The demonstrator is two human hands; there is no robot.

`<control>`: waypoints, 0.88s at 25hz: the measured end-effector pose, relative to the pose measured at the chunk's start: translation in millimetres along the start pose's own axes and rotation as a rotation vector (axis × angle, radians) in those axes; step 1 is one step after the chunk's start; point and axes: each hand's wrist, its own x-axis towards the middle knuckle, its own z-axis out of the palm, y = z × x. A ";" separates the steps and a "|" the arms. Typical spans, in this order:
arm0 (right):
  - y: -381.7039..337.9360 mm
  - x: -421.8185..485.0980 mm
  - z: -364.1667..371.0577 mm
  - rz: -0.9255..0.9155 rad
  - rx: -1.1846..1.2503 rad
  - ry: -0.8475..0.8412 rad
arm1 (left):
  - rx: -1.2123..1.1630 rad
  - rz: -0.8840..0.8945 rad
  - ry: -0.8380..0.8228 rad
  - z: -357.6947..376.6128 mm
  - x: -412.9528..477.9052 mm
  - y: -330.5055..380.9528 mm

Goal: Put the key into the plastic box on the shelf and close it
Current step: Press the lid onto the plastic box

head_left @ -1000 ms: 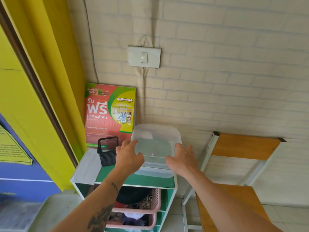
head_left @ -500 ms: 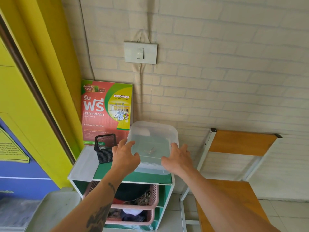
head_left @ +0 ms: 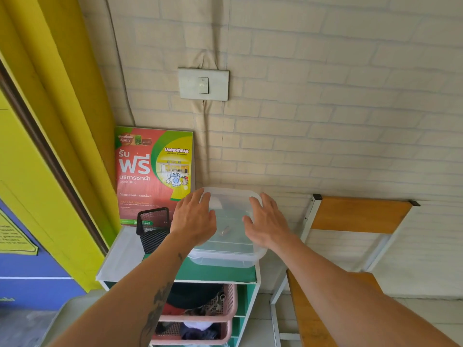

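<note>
Mesh cup (head_left: 152, 229) crowds box (head_left: 228, 256) left (right side free).

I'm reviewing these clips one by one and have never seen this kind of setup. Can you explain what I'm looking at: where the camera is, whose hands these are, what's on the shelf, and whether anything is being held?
There is no machine here: a person works with bare hands, and the single picture comes from a wide-angle camera worn on their head, looking forward and down. The left hand and right hand lie flat with spread fingers on the lid of a clear plastic box, apparently pressing it shut; neither hand grips anything. Through the lid a small object, probably the key, shows inside. The box stands on top of a small shelf unit, beside a black mesh cup. A red laundry poster leans on the brick wall behind. Pink baskets of clothes sit below.
</note>
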 end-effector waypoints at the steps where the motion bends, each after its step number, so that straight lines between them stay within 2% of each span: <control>1: 2.0 2.1 2.9 -0.028 -0.019 -0.021 | 0.078 0.038 -0.038 4.4 3.1 0.1; 3: 6.5 4.5 11.8 -0.061 -0.048 -0.072 | 0.181 0.063 -0.133 16.9 5.5 -3.6; 6: 11.4 6.9 26.6 -0.059 -0.049 -0.144 | 0.185 0.044 -0.226 31.4 7.9 -10.8; 12: 16.3 12.4 40.9 -0.060 -0.046 -0.154 | 0.068 0.034 -0.237 45.1 8.0 -19.0; 17: 16.1 15.4 40.2 -0.055 -0.104 -0.176 | 0.154 0.043 -0.308 45.7 12.8 -18.9; 22: 12.1 16.6 32.6 -0.043 -0.106 -0.211 | 0.175 0.026 -0.308 40.2 15.6 -13.8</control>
